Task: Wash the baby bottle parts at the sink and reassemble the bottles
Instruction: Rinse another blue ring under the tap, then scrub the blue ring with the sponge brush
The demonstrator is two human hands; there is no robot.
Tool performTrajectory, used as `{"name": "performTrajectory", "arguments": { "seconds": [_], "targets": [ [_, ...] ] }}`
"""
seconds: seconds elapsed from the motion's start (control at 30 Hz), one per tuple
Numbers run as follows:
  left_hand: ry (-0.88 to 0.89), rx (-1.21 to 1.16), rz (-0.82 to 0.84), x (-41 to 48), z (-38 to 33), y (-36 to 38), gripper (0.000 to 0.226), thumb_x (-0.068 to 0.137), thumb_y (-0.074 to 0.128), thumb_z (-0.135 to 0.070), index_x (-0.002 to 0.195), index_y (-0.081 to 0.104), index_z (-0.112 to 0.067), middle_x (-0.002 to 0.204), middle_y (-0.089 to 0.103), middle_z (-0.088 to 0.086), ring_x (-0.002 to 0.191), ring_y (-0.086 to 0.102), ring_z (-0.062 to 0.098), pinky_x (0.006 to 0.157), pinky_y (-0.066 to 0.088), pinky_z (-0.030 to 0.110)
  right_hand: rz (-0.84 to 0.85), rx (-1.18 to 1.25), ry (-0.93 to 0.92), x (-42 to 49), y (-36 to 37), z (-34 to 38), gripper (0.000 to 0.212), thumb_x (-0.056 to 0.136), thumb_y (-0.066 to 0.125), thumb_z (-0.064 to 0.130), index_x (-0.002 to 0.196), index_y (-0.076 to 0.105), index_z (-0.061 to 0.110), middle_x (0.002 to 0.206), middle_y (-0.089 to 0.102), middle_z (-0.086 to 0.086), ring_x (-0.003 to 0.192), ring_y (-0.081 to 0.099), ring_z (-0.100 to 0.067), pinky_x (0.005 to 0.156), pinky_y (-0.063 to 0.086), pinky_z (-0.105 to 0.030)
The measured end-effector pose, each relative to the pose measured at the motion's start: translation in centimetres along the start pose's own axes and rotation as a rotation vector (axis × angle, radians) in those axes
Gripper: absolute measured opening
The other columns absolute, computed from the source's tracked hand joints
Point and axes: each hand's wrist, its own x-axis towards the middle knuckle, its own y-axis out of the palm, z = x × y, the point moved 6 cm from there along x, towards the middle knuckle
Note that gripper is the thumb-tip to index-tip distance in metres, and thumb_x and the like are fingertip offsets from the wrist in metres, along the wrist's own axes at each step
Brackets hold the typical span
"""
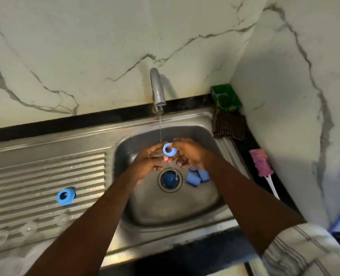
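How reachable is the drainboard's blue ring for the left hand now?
Likely yes: the drainboard ring lies in the open on that side, nothing between; but the left hand is busy holding a second ring.

Basin floor [171, 208] front open; caps [197, 177] right of drain [169, 179], tap [157, 88] overhead, ring [66, 195] on drainboard [35, 176].

Blue bottle parts, unassembled
A round blue plastic collar ring [170, 149] is held over the steel basin [165, 206]; a second blue ring [66, 195] lies on the ribbed drainboard [35, 172]; blue cylindrical caps [198, 177] lie in the basin.
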Motion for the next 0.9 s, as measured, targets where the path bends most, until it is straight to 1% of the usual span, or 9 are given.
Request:
{"name": "performTrajectory", "arguments": {
  "seconds": [0.1, 0.23, 0.33, 0.43, 0.57, 0.63, 0.7, 0.8, 0.9],
  "targets": [
    [0.103, 0.062, -0.033, -0.6, -0.6, 1.7, 0.056, 0.082, 0.077, 0.001, 0.13, 0.06, -0.024, 0.111, 0.074, -0.005, 0.089, 0.072, 0.01, 0.069, 0.057, 0.024, -0.03, -0.01, 0.002, -0.8, -0.5, -0.3, 0.021, 0.097, 0.048, 0.023, 0.105, 0.064, 0.012, 0.063, 0.063, -0.006, 0.043, 0.045, -0.015, 0.044, 0.035, -0.02],
    [0.164, 0.03, -0.052, -1.4, -0.8, 4.3, 0.044, 0.08, 0.077, 0.008, 0.118, 0.065, -0.012, 0.105, 0.074, 0.007, 0.087, 0.07, 0.016, 0.066, 0.056, 0.022, -0.049, -0.06, -0.039, -2.7, -1.0, -1.2, 0.022, 0.098, 0.044, 0.018, 0.094, 0.065, 0.014, 0.058, 0.054, -0.007, 0.041, 0.039, -0.015, 0.044, 0.027, -0.021],
    [0.178, 0.008, 0.023, -2.2, -1.4, 6.7, 0.03, 0.083, 0.07, 0.012, 0.105, 0.066, -0.009, 0.089, 0.075, 0.005, 0.082, 0.071, 0.019, 0.064, 0.055, 0.021, -0.026, -0.077, -0.103, -4.4, -2.0, -2.0, 0.021, 0.101, 0.04, 0.021, 0.1, 0.061, 0.017, 0.056, 0.054, -0.005, 0.041, 0.038, -0.015, 0.044, 0.027, -0.026],
    [0.197, 0.0, 0.11, -2.9, -1.8, 9.9, 0.027, 0.084, 0.06, 0.022, 0.091, 0.063, -0.003, 0.07, 0.074, -0.001, 0.066, 0.071, 0.008, 0.062, 0.054, 0.018, -0.066, -0.169, -0.1, -6.5, -3.7, -3.0, 0.028, 0.104, 0.04, 0.035, 0.112, 0.057, 0.013, 0.064, 0.055, -0.008, 0.043, 0.044, -0.017, 0.038, 0.031, -0.02],
    [0.183, -0.069, 0.036, -2.0, -0.4, 11.5, 0.032, 0.078, 0.077, 0.008, 0.107, 0.066, 0.0, 0.095, 0.074, 0.011, 0.087, 0.069, 0.017, 0.071, 0.055, 0.022, -0.382, -0.167, -0.166, -10.1, -9.0, -3.9, 0.03, 0.102, 0.048, 0.038, 0.092, 0.06, 0.012, 0.076, 0.066, -0.013, 0.045, 0.053, -0.016, 0.041, 0.043, -0.024],
    [0.118, -0.112, 0.024, -1.8, 0.5, 12.0, 0.033, 0.084, 0.074, 0.002, 0.116, 0.067, -0.003, 0.103, 0.071, 0.017, 0.088, 0.065, 0.022, 0.071, 0.052, 0.024, -0.616, -0.39, -0.176, -12.6, -12.6, -4.9, 0.021, 0.1, 0.052, 0.027, 0.096, 0.066, 0.012, 0.097, 0.07, -0.013, 0.075, 0.066, -0.02, 0.073, 0.054, -0.038],
    [0.073, -0.155, 0.041, -1.9, 1.2, 12.6, 0.026, 0.088, 0.071, -0.002, 0.113, 0.069, -0.01, 0.094, 0.069, 0.013, 0.075, 0.06, 0.018, 0.068, 0.047, 0.026, -0.819, -0.614, -0.135, -15.5, -15.7, -6.4, 0.025, 0.099, 0.05, 0.022, 0.111, 0.068, 0.011, 0.121, 0.067, -0.009, 0.109, 0.062, -0.025, 0.093, 0.046, -0.035],
    [-0.014, -0.266, 0.076, -2.4, 1.8, 13.3, 0.024, 0.094, 0.064, -0.004, 0.117, 0.067, -0.009, 0.093, 0.067, 0.01, 0.078, 0.063, 0.016, 0.071, 0.058, 0.026, -0.999, -0.692, -0.034, -19.0, -18.2, -8.9, 0.019, 0.097, 0.05, 0.021, 0.107, 0.065, 0.014, 0.106, 0.066, -0.007, 0.088, 0.061, -0.026, 0.072, 0.044, -0.032],
    [-0.055, -0.325, 0.124, -2.8, 2.2, 13.5, 0.031, 0.095, 0.06, -0.002, 0.126, 0.062, 0.0, 0.11, 0.069, 0.016, 0.098, 0.068, 0.024, 0.088, 0.059, 0.037, -1.035, -0.78, 0.088, -20.0, -19.1, -10.9, 0.016, 0.095, 0.052, 0.027, 0.106, 0.059, 0.018, 0.105, 0.061, -0.007, 0.086, 0.058, -0.026, 0.07, 0.047, -0.035]
  ]
}}
